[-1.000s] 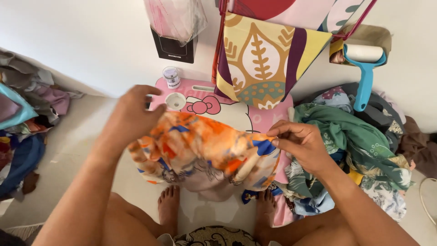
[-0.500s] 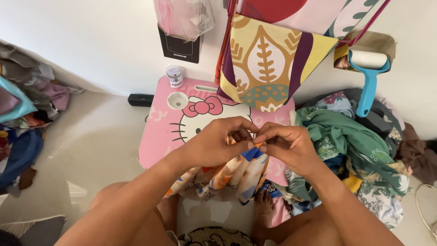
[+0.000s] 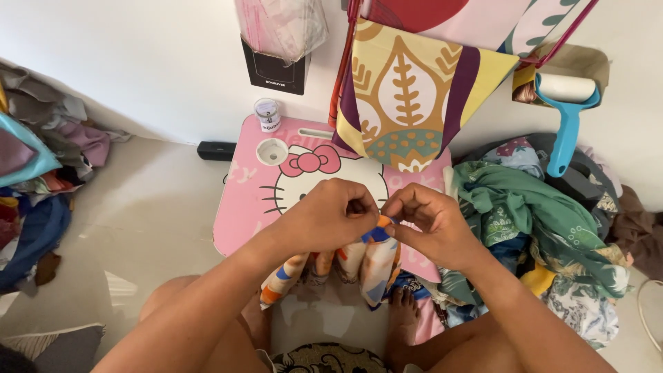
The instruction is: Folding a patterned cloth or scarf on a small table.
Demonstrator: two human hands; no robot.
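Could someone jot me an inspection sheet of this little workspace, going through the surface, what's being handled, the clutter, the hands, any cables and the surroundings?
Surface: pink lap table with a cartoon cat face, on a pale floor.
Things in hand: orange, white and blue patterned cloth, bunched and hanging below the hands.
Clutter: small clear jar at the table's far edge; green cloth pile on the right; mixed clothes heap on the left.
Hands: left hand and right hand both pinch the cloth's top edge, close together.
Cables: nothing seen.
Surroundings: white wall; patterned bag hanging; blue lint roller; black wall holder.
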